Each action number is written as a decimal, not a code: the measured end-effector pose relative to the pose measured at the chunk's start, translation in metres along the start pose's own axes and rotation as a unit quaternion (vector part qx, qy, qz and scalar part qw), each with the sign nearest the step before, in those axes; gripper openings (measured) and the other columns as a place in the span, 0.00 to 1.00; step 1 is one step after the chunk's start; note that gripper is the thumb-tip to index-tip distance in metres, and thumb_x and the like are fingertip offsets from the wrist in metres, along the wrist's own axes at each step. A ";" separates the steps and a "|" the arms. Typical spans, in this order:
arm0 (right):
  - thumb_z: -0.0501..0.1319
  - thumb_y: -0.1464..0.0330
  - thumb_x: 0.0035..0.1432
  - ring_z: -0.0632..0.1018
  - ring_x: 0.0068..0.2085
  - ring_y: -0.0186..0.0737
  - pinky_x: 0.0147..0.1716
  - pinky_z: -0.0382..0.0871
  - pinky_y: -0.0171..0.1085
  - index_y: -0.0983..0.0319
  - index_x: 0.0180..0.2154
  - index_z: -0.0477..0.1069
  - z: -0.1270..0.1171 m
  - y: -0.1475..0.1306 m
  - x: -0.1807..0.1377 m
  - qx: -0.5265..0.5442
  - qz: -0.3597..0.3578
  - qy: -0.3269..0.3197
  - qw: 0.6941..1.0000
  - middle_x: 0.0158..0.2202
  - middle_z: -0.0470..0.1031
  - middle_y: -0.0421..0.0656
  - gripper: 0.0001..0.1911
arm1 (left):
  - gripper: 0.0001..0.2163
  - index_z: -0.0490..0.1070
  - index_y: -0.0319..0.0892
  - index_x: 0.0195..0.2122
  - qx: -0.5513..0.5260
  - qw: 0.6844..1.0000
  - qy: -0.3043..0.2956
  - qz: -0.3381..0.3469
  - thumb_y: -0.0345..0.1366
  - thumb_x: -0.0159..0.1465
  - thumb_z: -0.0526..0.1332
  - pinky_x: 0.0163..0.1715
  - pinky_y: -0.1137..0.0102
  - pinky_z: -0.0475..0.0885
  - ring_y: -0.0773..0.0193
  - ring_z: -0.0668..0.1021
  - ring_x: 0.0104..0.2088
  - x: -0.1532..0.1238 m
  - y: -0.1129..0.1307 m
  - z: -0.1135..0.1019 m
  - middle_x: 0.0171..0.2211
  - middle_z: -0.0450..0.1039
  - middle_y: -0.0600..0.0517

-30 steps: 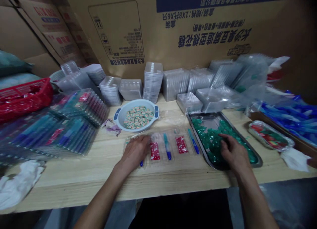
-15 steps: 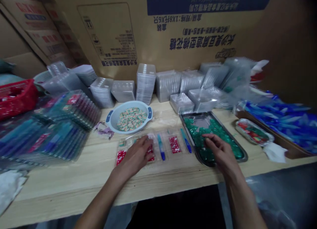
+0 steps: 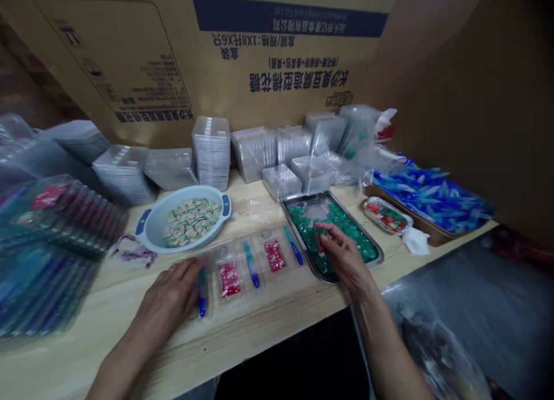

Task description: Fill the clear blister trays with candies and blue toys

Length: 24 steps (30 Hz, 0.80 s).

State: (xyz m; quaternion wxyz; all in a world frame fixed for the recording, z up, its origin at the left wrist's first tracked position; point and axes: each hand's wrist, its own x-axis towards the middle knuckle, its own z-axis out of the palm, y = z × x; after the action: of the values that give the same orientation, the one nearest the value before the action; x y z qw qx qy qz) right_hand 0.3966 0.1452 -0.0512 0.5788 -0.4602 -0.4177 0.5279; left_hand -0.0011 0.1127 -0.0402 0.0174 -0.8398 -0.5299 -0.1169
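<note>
A clear blister tray (image 3: 259,260) lies near the table's front edge, holding red packets (image 3: 228,277) and blue pens (image 3: 251,265) in its pockets. My left hand (image 3: 168,296) rests flat on the tray's left end, fingers stretched out beside another blue pen (image 3: 201,291). To the right, a metal tray (image 3: 314,206) holds many small green pieces (image 3: 359,244). My right hand (image 3: 341,255) is over its near part, with the fingertips pinched together among the green pieces.
A pale blue bowl (image 3: 151,230) of striped candies sits behind the blister tray. Stacks of clear trays (image 3: 212,152) line the cardboard wall. Filled packs (image 3: 52,238) are piled at the left; a box of blue pens (image 3: 433,195) and a small dish (image 3: 387,214) at the right.
My left hand slid left off a red packet to the blister tray's left end. My right hand moved toward the near left part of the metal tray. The view swung right.
</note>
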 end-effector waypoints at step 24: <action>0.62 0.59 0.61 0.68 0.31 0.37 0.29 0.61 0.35 0.58 0.51 0.72 0.001 -0.019 0.004 -0.182 -0.143 0.036 0.972 0.30 0.65 0.37 0.18 | 0.19 0.80 0.44 0.44 -0.337 0.935 0.113 0.010 0.21 0.57 0.56 0.59 0.53 0.66 0.53 0.75 0.57 0.131 0.122 0.041 0.48 0.80 0.48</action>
State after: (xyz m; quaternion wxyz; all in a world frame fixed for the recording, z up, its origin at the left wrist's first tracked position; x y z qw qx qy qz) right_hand 0.4003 0.1492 -0.0320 0.5698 -0.5120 -0.5468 0.3379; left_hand 0.1692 0.1816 -0.0400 -0.2053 -0.7829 -0.4458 -0.3824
